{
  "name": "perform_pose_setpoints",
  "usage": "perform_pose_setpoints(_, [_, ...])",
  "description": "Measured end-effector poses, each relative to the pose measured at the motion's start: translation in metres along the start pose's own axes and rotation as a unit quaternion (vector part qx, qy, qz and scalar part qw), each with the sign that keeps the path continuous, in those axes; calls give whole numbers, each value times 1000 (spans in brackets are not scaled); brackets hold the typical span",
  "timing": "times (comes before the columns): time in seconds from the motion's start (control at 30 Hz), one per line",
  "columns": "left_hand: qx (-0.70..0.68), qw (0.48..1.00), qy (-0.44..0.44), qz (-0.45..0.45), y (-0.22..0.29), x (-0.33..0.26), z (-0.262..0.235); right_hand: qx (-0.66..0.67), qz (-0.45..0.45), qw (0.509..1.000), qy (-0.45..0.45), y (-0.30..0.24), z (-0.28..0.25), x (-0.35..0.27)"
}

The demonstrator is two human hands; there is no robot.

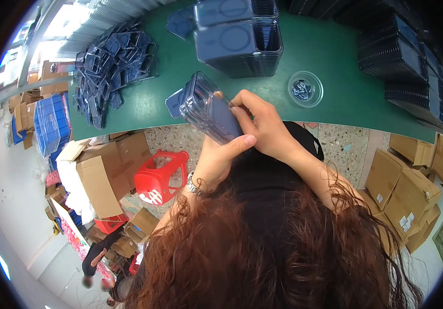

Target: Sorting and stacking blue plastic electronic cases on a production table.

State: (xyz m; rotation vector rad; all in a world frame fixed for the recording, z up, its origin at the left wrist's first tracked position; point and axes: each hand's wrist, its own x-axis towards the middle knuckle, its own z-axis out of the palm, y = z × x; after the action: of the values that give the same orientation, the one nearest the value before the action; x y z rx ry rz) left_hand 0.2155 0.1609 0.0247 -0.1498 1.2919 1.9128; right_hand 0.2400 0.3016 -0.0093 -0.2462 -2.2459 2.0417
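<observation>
Gripping a stack of clear phone cases (208, 108) with both hands, we hold it tilted just above the near edge of the green table (335, 98). Our left hand (220, 157) is clamped around the lower end of the stack, thumb pressed along its side, a metal wristwatch (194, 186) on that wrist. Our right hand (262, 123) closes over the top of the stack, fingertips touching the bluish face of the uppermost case.

Just beyond the stack, 2 taller piles of the same cases (239, 44) stand on the table, each topped with a dark blue sheet bearing a ring shape. Off to the left lies a loose heap of dark blue inserts (111, 67), overlapping every which way. To the right sits a small round clear dish (305, 88) with dark little parts inside, too small to tell apart. Black trays (402, 56) are stacked along the far right rim.

Down on the speckled floor, a red plastic stool (162, 177) stands beside an open brown cardboard box (103, 172). More brown cartons (407, 190) pile up at right, 2 of them carrying small white rectangular labels on their sides. A blue plastic crate (51, 123) sits at far left, near more flattened cardboard.
</observation>
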Motion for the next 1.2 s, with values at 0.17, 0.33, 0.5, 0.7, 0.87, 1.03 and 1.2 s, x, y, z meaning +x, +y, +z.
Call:
perform_pose_setpoints(0.17, [12,999,18,25,-5,2,9,-2,-1,1000,4,11,0,1])
perform_pose_setpoints(0.33, [8,1000,29,-5,-1,1,0,60,31,997,-33,13,-1,1])
perform_pose_setpoints(0.5, [81,995,3,65,0,-3,3,74,51,995,-32,0,-7,1])
perform_pose_setpoints(0.7, [101,990,-4,102,-2,-4,2,84,23,995,-46,6,-7,2])
perform_pose_setpoints(0.87, [127,986,-22,101,2,-8,7,86,-11,994,-74,7,-15,0])
perform_pose_setpoints(1.03, [134,986,-33,94,0,-7,7,71,25,996,-57,3,-16,-4])
perform_pose_setpoints(1.2, [150,985,-24,79,-4,-10,2,30,19,999,-34,-14,-16,-9])
